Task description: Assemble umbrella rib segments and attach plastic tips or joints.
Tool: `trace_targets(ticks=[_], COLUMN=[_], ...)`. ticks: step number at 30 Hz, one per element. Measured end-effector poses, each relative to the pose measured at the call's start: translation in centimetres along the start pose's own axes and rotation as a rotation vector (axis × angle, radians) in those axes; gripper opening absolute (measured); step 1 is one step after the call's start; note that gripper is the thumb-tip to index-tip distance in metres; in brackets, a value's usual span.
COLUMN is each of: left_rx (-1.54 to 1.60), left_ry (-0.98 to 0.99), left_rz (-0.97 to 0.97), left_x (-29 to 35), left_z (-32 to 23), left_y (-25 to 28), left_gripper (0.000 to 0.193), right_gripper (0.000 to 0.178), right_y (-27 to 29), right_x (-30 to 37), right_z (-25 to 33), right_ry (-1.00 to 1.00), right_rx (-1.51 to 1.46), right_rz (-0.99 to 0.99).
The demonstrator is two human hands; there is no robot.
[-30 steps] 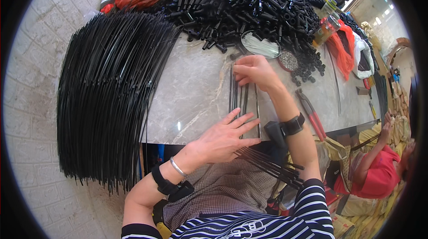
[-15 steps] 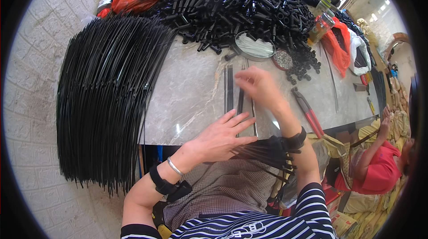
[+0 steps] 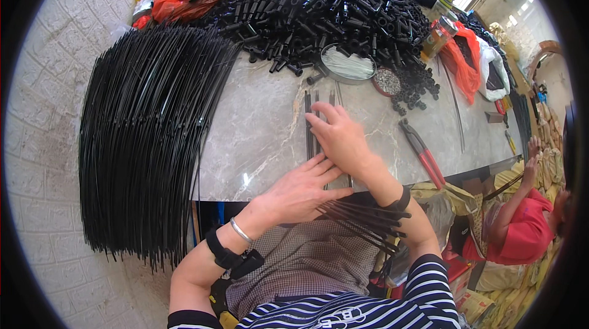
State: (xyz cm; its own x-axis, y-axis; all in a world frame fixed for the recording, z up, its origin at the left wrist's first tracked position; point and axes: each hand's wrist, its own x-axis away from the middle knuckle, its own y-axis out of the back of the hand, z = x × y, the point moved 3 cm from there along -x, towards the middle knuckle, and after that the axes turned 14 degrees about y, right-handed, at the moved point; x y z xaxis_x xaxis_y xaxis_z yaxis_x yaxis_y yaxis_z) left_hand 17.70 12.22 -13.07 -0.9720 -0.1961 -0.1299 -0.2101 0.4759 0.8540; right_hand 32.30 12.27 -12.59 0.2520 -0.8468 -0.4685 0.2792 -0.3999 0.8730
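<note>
My left hand (image 3: 294, 191) lies palm down at the table's near edge, fingers spread over thin black rods (image 3: 308, 132). A fanned bundle of similar rods (image 3: 368, 218) sticks out from beneath its thumb side toward my right forearm; whether the palm grips it is hidden. Just beyond, my right hand (image 3: 343, 139) reaches over the rods on the table, its thumb and forefinger bent and apart at their left side. Its palm covers part of the rods, and its wrist crosses above the left fingers.
A thick stack of black rods (image 3: 141, 139) overhangs the table's left side. Black tubular parts (image 3: 331, 10) are heaped at the back, before them a round tin of pale pins (image 3: 348, 64) and a small dish (image 3: 387, 81). Red-handled pliers (image 3: 423, 154) lie right. A person in red (image 3: 521, 228) sits nearby.
My right hand has moved left and nearer to me, over the rods and closer to my left hand. Its fingers have opened a little. My left hand has stayed in place.
</note>
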Motion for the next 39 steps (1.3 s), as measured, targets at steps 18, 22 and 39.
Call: trace_targets(ticks=[18, 22, 39], left_rx=[-0.104, -0.044, -0.133], left_ry=[0.049, 0.037, 0.023], left_rz=[0.091, 0.084, 0.105], left_x=[1.5, 1.4, 1.5], left_z=[-0.1, 0.0, 0.5], left_y=[0.5, 0.4, 0.3], left_gripper=[0.066, 0.070, 0.073], right_gripper=[0.025, 0.025, 0.034], right_y=[1.5, 0.3, 0.1], right_x=[1.5, 0.4, 0.0], right_z=[-1.7, -0.5, -0.7], right_ry=[-0.143, -0.091, -0.025], right_rx=[-0.168, -0.094, -0.222], right_rz=[0.027, 0.045, 0.019])
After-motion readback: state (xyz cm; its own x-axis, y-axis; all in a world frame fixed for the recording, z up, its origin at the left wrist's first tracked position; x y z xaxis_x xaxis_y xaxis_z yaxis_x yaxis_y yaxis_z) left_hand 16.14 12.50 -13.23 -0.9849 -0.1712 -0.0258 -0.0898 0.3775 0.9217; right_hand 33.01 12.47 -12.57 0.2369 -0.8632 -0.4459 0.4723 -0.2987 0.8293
